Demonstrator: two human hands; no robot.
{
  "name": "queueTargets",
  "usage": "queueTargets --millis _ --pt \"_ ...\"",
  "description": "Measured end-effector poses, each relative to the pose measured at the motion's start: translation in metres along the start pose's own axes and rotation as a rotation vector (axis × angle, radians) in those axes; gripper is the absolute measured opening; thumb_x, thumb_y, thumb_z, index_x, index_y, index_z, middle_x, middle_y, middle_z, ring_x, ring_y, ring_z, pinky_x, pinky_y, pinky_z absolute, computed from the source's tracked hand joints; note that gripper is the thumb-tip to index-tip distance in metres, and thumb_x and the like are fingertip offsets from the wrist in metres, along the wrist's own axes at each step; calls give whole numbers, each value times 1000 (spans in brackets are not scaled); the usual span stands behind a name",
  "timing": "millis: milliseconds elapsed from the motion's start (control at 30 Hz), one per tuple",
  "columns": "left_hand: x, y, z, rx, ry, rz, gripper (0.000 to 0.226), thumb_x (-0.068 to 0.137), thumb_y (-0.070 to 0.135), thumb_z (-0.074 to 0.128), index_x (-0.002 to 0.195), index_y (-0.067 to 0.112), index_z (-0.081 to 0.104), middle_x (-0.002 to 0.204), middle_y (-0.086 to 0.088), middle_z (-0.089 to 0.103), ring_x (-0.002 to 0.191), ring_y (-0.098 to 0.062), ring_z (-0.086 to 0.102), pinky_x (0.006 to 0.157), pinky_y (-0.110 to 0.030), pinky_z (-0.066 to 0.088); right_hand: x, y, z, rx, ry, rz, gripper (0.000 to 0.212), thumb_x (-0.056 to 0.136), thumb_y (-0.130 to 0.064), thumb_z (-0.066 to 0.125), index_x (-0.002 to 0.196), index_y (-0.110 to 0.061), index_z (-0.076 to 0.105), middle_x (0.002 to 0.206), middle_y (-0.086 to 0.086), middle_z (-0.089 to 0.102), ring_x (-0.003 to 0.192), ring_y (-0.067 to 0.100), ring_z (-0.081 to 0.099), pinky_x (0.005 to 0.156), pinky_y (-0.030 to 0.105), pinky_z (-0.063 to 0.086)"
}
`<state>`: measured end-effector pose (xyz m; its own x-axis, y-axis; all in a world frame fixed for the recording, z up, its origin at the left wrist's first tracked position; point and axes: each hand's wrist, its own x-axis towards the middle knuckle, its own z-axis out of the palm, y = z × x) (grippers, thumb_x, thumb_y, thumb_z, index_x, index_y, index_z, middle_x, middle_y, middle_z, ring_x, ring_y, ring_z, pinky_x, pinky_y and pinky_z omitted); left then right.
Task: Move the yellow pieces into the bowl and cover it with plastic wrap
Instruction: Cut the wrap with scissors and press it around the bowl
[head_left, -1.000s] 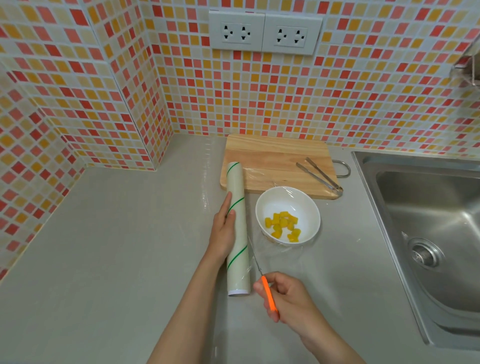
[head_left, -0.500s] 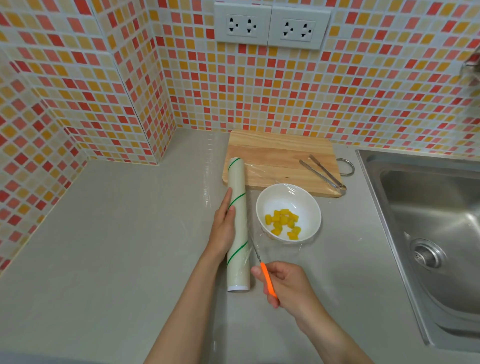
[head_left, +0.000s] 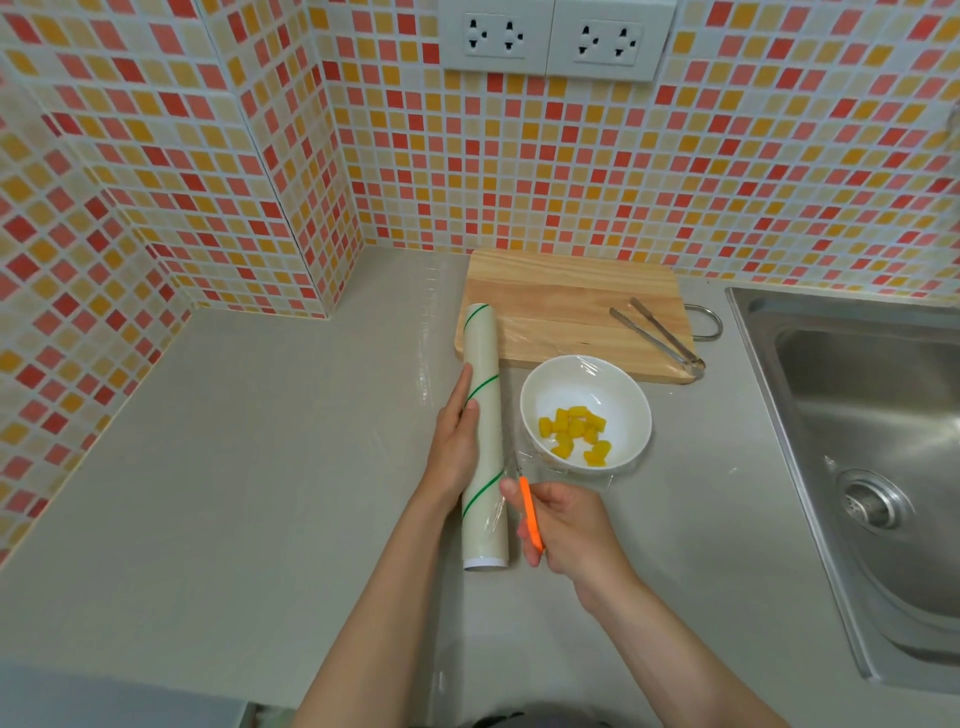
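The white bowl (head_left: 586, 410) holds the yellow pieces (head_left: 574, 434), with clear film across its top. Left of the bowl lies the plastic wrap roll (head_left: 484, 439); the left hand (head_left: 455, 441) rests flat against it, fingers straight. Near the bowl, the right hand (head_left: 569, 527) is curled around an orange-handled cutter (head_left: 530, 514), possibly scissors.

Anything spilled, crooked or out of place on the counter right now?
Nothing stands out. The yellow pieces are all in the bowl, none spilled; the wrap roll lies flat under the left hand, and the tongs rest on the cutting board.
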<state>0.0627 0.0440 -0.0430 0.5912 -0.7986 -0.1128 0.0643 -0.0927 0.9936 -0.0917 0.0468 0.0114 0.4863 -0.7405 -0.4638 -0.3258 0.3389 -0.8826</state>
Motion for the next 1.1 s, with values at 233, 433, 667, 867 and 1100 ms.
queueTargets --millis 233,433,667,867,1100 --pt "-3 3 -5 36 9 36 46 99 15 32 145 23 29 151 9 29 138 -4 27 114 -25 21 6 -11 5 4 -15 0 38 76 -39 71 51 -16 55 41 -3 46 29 11 40 31 12 25" --pt "-5 8 -9 45 8 57 46 99 15 31 145 24 29 150 9 30 139 -6 28 117 -32 20 13 -21 8 34 5 -2 40 75 -39 72 45 -17 55 37 -5 46 28 12 38 32 10 24" --pt "-6 10 -11 53 2 52 47 99 17 31 143 33 28 153 5 30 139 -9 29 117 -38 21 21 -33 13 69 7 20 37 76 -40 71 64 -8 58 47 2 47 27 11 39 30 12 22" --pt "-9 13 -14 54 8 56 48 99 14 30 144 29 28 152 4 30 138 -7 29 117 -33 19 30 -40 13 47 0 53 41 74 -50 69 71 -10 60 45 -2 49 31 9 42 30 14 19" --pt "-11 16 -19 39 18 46 47 99 12 30 145 23 27 152 -1 32 138 -12 33 116 -35 24 41 -49 18 98 -38 90 41 72 -53 69 68 -13 59 46 -2 52 32 10 44 28 13 19"
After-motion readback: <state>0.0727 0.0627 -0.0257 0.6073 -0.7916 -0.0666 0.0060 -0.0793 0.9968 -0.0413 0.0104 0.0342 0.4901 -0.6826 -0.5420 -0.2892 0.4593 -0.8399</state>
